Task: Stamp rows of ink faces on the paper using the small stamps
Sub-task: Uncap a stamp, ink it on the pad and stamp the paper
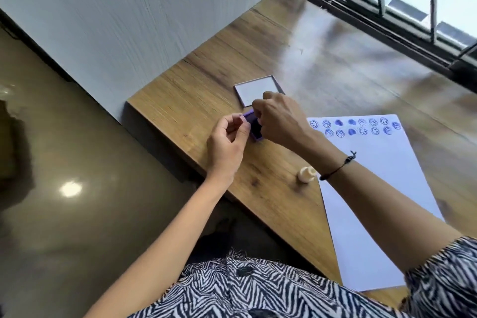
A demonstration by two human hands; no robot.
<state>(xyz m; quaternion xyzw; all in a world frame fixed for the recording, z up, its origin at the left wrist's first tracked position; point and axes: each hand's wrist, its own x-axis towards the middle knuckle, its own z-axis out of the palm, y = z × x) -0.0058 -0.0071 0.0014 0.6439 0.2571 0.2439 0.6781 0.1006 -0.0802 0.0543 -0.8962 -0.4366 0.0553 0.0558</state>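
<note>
both forearms were stretched forward over the table [206,80]. the left hand [227,146] was loosely curled, its fingertips touching the purple ink pad [254,125]. the right hand [280,120] was bent down over the pad, fingers pinched together; whether a stamp was held could not be told. the paper [374,175], with two rows of blue faces, lay right of that hand. no writing could be read.
</note>
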